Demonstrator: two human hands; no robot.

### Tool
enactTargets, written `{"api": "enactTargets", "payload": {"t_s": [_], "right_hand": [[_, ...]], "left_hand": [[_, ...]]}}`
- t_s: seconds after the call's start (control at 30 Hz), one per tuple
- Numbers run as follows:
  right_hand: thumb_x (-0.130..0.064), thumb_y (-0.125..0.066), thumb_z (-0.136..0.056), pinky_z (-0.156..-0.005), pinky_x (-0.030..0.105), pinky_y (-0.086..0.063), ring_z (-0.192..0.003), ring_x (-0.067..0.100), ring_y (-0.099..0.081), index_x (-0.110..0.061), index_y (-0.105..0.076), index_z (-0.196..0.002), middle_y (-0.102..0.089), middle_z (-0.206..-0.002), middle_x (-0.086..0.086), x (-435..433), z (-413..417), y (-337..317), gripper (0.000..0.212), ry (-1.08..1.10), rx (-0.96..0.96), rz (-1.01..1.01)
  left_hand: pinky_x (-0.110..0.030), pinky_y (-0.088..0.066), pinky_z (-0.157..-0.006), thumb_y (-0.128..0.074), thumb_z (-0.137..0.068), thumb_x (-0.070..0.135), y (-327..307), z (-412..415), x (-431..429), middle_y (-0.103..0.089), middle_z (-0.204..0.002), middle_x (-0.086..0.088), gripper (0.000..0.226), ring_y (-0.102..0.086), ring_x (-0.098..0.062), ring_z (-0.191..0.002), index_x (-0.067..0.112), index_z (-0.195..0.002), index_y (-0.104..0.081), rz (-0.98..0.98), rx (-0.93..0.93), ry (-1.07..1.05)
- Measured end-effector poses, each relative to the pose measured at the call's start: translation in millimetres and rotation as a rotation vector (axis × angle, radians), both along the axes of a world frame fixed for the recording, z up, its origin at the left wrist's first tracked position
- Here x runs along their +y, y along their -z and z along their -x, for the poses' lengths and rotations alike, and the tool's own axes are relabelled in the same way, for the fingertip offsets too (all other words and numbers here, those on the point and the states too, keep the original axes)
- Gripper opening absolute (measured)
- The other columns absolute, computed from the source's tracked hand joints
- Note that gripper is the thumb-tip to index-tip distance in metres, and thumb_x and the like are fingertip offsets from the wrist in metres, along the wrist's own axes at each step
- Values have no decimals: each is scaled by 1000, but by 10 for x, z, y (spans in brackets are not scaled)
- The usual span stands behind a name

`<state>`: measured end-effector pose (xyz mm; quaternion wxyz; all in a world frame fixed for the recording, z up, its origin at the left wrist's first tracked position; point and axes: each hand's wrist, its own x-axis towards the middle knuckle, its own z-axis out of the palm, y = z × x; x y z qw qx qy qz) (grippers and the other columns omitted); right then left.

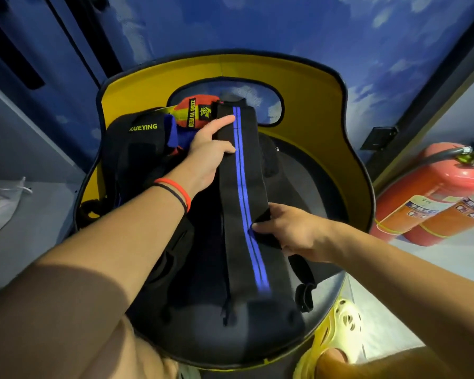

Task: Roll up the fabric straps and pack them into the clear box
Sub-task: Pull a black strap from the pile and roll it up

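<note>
Step in hand, by judgement: flattening black blue-striped strap (241, 173) before rolling.
- Strap lies lengthwise across dark seat of yellow-backed chair (326, 110).
- Left hand (208, 151): index and thumb straight, pressing strap's far end.
- Right hand (290, 231): fingers curled round strap's right edge, mid-length.
- To do well: square edges, keep tension, start roll tight from one end, keep stripe aligned.
- Red-and-yellow strap (188, 110) among other gear beyond left hand.
- Clear box not in view.
- Room: sky-print wall (340, 36), red fire extinguishers (433, 192) on floor at right.
</note>
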<state>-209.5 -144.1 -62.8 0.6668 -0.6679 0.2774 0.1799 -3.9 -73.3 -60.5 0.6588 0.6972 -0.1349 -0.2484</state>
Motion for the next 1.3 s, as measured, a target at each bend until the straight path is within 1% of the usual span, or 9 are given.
{"api": "enactTargets", "payload": {"t_s": [0.07, 0.17, 0.27, 0.33, 0.47, 0.6, 0.7, 1.03, 1.3], "right_hand": [[-5, -57, -101, -68, 40, -63, -105, 36, -71, -13, -58, -127, -70, -124, 18, 16, 38, 84, 28, -24, 18, 69], [-9, -69, -92, -88, 37, -59, -109, 34, -69, -18, -56, -130, -63, -134, 12, 31, 51, 222, 41, -316, 94, 520], [-23, -55, -92, -73, 42, -61, -81, 33, -73, -21, -54, -115, -71, -109, 11, 63, 64, 305, 23, -342, 109, 764], [-31, -59, -90, -73, 40, -54, -85, 35, -68, -19, -48, -116, -68, -102, 9, 97, 77, 334, 31, -373, 112, 921], [-34, -64, -90, -62, 37, -41, -69, 30, -54, -18, -30, -120, -61, -89, 3, 149, 124, 367, 48, -335, 7, 1093], [-28, -64, -90, -65, 37, -42, -87, 33, -62, -23, -43, -105, -58, -105, 4, 199, 166, 340, 26, -517, -114, 1100], [-21, -62, -92, -77, 42, -53, -97, 30, -62, -25, -59, -112, -48, -109, -2, 235, 267, 319, 21, -665, -161, 1033], [-29, -59, -93, -86, 33, -52, -105, 23, -58, -35, -65, -124, -45, -123, -2, 526, 718, 143, 33, -865, -153, 1016], [-41, -63, -87, -85, 40, -57, -104, 20, -59, -27, -65, -125, -48, -124, -1, 759, 1010, 302, 40, -695, -206, 1042]], "left_hand": [[-36, -61, -86, -55, -71, -20, 126, 7, 3, -65, -129, -5, 77, -67, -25, -112, 35, -124, -67, -122, -135, 82], [-46, -49, -108, -58, -66, -15, 309, -11, -14, -46, -145, -2, 79, -55, -32, -129, 36, -126, -61, -335, -445, 215], [-35, -31, -119, -58, -81, -15, 211, 107, -35, -19, -166, -6, 78, -25, -30, -151, 34, -141, -55, -623, -617, 271], [-39, -26, -120, -63, -85, -8, 163, 194, 13, -7, -169, -2, 76, -10, -29, -154, 37, -145, -50, -741, -722, 287], [-40, -35, -116, -74, -86, 7, 24, 331, 204, -33, -153, 2, 48, -31, -22, -141, 30, -127, -65, -678, -939, 312], [-30, -50, -90, -69, -93, 24, -263, 539, 465, -66, -107, 11, 19, -62, -9, -92, 29, -111, -71, -683, -680, 530], [-32, -50, -97, -64, -96, 33, -385, 775, 798, -66, -108, 13, 23, -63, -12, -100, 30, -119, -71, -921, -649, 779], [-40, -51, -100, -67, -95, 34, -214, 1660, 1741, -62, -130, 4, 36, -60, -22, -117, 31, -131, -63, -1110, -567, 811], [-37, -50, -89, -71, -89, 49, 239, 1933, 1753, -50, -121, 10, 38, -61, -19, -103, 32, -122, -65, -910, -615, 718]]}}
